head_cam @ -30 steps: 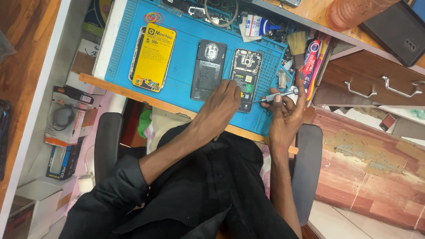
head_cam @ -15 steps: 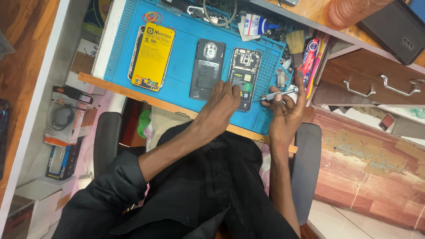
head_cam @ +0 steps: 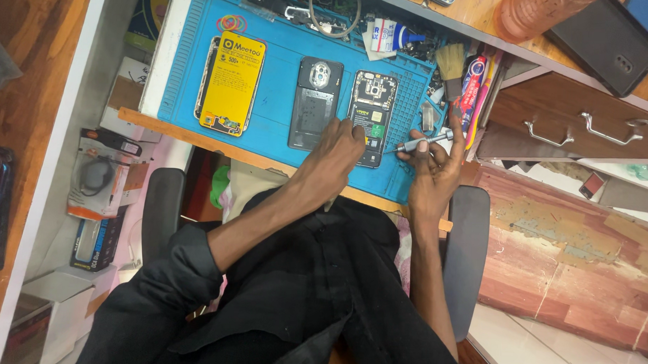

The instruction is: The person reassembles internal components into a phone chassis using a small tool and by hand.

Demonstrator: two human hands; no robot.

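The right hand (head_cam: 433, 171) has its fingers closed around a small silver screwdriver (head_cam: 424, 141), tip pointing at the lower right edge of the opened phone (head_cam: 372, 116). A second ago the tool was held the same way, a little farther from that edge, so the tip has crept closer to the phone's bottom corner. The left hand (head_cam: 336, 152) lies on the phone's lower end as before, fingertips curled down and pressing it against the blue mat (head_cam: 277, 94); it grips nothing. Left of the phone lies its dark back cover (head_cam: 315, 103), farther left a yellow panel (head_cam: 232, 82). Right of the phone stands a brush (head_cam: 451, 67).
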